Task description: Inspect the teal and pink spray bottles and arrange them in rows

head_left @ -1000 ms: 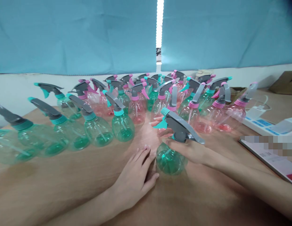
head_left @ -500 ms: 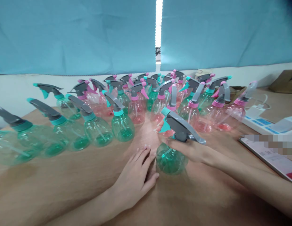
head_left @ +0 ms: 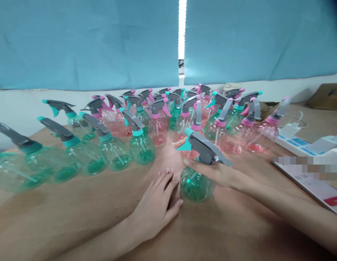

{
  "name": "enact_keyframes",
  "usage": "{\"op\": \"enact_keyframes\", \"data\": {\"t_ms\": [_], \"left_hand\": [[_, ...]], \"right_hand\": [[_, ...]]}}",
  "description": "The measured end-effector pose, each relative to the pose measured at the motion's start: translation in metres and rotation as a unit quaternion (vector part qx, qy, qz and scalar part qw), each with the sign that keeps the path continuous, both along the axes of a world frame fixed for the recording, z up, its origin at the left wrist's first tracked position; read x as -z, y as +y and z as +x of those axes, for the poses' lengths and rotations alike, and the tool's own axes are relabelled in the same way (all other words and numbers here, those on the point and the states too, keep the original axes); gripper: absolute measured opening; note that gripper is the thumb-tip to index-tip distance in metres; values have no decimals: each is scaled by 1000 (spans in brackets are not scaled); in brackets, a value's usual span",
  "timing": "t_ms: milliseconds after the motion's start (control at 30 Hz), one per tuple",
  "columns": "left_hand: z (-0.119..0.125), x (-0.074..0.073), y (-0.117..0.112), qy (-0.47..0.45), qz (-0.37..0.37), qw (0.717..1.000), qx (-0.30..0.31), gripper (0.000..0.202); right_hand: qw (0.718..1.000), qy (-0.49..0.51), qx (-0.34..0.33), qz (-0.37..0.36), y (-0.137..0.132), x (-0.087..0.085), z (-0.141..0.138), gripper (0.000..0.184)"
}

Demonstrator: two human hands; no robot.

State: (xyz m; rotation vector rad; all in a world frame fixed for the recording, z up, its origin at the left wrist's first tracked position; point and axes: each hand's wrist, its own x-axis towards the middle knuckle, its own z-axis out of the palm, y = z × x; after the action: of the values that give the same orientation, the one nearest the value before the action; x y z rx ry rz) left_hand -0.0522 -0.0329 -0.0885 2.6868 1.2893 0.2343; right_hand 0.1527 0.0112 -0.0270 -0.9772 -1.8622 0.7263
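Note:
My right hand is wrapped round the neck of a green spray bottle, with the index finger reaching forward by its turquoise trigger. The bottle has a grey and turquoise spray head and stands on the wooden table, its nozzle toward the far left. Just left of it, my left hand lies flat on the tabletop, fingers stretched out and holding nothing. Beyond that hand stands another green spray bottle with a turquoise collar.
Several green bottles line the left, with one near the middle. Pink bottles, one of them at the right end, stand behind my right hand. A power strip and a phone-like device lie at right. A blue curtain hangs behind.
The view has shifted slightly. My right hand keeps its hold on the green spray bottle, whose spray head now sits slightly further left. My left hand has not moved.

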Motion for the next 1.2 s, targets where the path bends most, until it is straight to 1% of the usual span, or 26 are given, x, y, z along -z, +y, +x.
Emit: {"op": "enact_keyframes", "data": {"t_ms": [67,167,200,300,333,433,500,567,600,700,733,800,867,967,1067,1200], "left_hand": [[1,0,0,3,-3,1000,-4,53],[1,-1,0,2,0,1000,-5,51],[1,-1,-1,-2,2,1000,-5,50],[2,-2,-2,-9,11,1000,-4,49],[2,-3,-2,-10,13,1000,-4,48],[2,-3,-3,-11,15,1000,-7,47],[3,-3,-3,-11,17,1000,-9,46],[3,-3,-3,-10,19,1000,-9,45],[3,-2,-3,-10,21,1000,-9,45],[2,-1,-2,-10,24,1000,-10,46],[2,0,-2,-11,25,1000,-10,46],[0,1,-1,-14,25,1000,-9,46],[-2,1,-1,-18,25,1000,-7,46],[-8,1,-2,-16,27,999,-6,45],[-13,1,-4,-6,48,999,-8,44],[-16,2,-7,-15,100,994,-30,40]], "right_hand": [[1000,15,-10,-4,1,4,0,11],[1000,11,-8,8,1,7,0,17],[1000,9,-5,17,2,7,-1,16],[999,0,14,29,1,9,-3,5],[999,-2,23,28,0,10,-4,6],[998,-26,50,11,-2,9,-3,22],[997,-59,54,9,-5,8,1,30],[996,-77,39,22,-7,7,7,36],[996,-74,24,33,-9,8,10,42],[997,-65,-19,45,-16,13,23,70],[996,-68,-23,43,-19,15,26,75],[996,-81,-5,41,-26,21,33,74],[995,-91,22,39,-33,26,37,66],[993,-97,42,44,-39,31,39,54],[992,-103,51,48,-36,34,35,50],[991,-116,53,47,-22,35,21,56]]}}
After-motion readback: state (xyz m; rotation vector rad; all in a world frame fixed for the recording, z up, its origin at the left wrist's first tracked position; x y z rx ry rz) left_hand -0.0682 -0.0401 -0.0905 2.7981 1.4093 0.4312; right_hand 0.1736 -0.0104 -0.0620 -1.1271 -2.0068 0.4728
